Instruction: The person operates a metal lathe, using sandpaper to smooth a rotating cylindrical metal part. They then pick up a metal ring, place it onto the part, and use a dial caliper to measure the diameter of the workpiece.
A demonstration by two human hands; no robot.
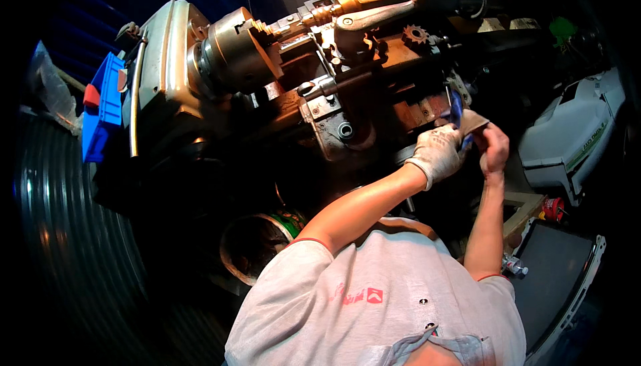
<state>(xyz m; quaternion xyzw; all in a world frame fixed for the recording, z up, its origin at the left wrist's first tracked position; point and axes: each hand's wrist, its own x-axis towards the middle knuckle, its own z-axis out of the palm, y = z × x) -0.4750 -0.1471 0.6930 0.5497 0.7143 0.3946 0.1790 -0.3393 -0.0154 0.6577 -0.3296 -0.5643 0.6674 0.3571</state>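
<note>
My left hand (pixel 437 152), in a pale work glove, is closed around a narrow blue object (pixel 457 107); its kind is hard to make out. My bare right hand (pixel 495 148) pinches a small tan sheet (pixel 473 122) with a pointed corner, right beside the glove. Both hands meet close together over the near right side of a metal lathe (pixel 334 126). The fingers partly hide the blue object and the sheet.
The lathe's chuck (pixel 244 52) is at the upper left, and a toothed wheel (pixel 415 35) sits on its carriage. A blue bin (pixel 103 109) stands far left. An open bucket (pixel 257 244) is below the lathe. White plastic housing (pixel 571 132) lies at right.
</note>
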